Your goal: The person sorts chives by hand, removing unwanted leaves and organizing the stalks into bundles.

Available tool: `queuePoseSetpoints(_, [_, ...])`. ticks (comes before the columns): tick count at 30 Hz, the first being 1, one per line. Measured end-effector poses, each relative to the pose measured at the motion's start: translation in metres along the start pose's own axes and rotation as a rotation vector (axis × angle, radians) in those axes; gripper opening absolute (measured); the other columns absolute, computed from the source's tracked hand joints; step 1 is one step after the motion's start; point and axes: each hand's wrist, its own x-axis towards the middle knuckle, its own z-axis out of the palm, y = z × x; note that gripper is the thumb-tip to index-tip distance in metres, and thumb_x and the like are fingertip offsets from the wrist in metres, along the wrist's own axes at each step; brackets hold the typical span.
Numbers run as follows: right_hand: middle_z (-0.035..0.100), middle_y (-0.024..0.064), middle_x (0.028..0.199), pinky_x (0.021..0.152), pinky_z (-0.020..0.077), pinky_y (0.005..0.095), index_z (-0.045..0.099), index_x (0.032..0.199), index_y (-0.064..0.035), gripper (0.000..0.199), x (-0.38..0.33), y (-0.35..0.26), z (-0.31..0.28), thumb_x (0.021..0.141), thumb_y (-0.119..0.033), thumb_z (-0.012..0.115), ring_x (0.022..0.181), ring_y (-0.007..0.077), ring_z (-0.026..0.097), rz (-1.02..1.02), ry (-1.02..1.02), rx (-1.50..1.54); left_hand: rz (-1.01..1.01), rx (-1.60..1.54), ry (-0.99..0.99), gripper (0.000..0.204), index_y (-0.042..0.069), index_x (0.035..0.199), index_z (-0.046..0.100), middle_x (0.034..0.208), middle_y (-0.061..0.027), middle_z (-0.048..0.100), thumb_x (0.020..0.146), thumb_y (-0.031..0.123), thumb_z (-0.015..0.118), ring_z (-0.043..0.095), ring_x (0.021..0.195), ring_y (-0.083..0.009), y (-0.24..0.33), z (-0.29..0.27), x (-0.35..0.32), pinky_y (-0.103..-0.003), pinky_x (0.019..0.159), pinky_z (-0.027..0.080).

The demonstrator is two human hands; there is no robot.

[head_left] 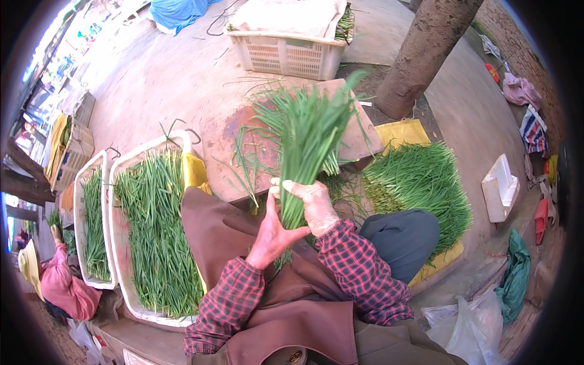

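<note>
i see my left hand (272,234) and gloved right hand (316,204) both closed around the base of a bunch of green chives (304,143), held upright over my lap. at nine o'clock sits a white tray (121,243) of chives; at three o'clock a loose chive pile (420,179).

Green chives (304,140), red-checked sleeves (359,267), brown apron (292,316), white crates (121,243).

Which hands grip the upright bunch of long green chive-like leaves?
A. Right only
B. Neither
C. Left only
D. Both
D: the bare left hand and the right hand in a thin clear glove both clasp the base of the green leaf bunch.
</note>
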Motion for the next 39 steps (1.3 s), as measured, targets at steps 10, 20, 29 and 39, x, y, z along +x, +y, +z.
queuePoseSetpoints(10, [0.072, 0.0105, 0.106, 0.089, 0.0507, 0.0318, 0.064, 0.121, 0.0051, 0.048, 0.070, 0.077, 0.000, 0.093, -0.033, 0.073, 0.097, 0.0173, 0.065, -0.091, -0.031, -0.235, -0.280, -0.790, 0.311, 0.031, -0.001, 0.120, 0.057, 0.074, 0.0028, 0.048, 0.093, 0.011, 0.066, 0.044, 0.057, -0.0065, 0.025, -0.112, 0.000, -0.023, 0.053, 0.043])
queuePoseSetpoints(20, [0.071, 0.0141, 0.079, 0.061, 0.0557, 0.0309, 0.066, 0.102, 0.0027, 0.021, 0.092, 0.182, -0.025, 0.097, -0.015, 0.056, 0.060, 0.0189, 0.067, 0.249, 0.059, -0.365, -0.138, -0.945, 0.428, 0.023, 0.002, 0.115, 0.055, 0.080, 0.0016, 0.048, 0.095, 0.008, 0.064, 0.044, 0.062, -0.0082, 0.027, -0.147, -0.009, -0.025, 0.057, 0.042])
queuePoseSetpoints(29, [0.070, 0.0107, 0.078, 0.060, 0.0526, 0.0264, 0.069, 0.112, 0.0021, 0.022, 0.004, 0.060, -0.016, 0.099, -0.006, 0.053, 0.059, 0.0154, 0.065, -0.049, -0.046, -0.294, -0.145, -0.776, 0.517, 0.017, 0.003, 0.108, 0.056, 0.090, -0.0079, 0.063, 0.094, 0.004, 0.065, 0.059, 0.070, -0.0147, 0.025, -0.111, -0.007, -0.031, 0.065, 0.055])
queuePoseSetpoints(39, [0.066, 0.0040, 0.069, 0.052, 0.0486, 0.0243, 0.071, 0.106, -0.0021, 0.016, -0.062, 0.063, 0.006, 0.100, -0.012, 0.059, 0.056, 0.0098, 0.060, 0.084, -0.083, -0.437, -0.267, -0.799, 0.201, 0.032, -0.002, 0.120, 0.060, 0.115, -0.0173, 0.070, 0.092, 0.011, 0.070, 0.069, 0.106, -0.0274, 0.007, -0.049, -0.021, -0.040, 0.093, 0.057])
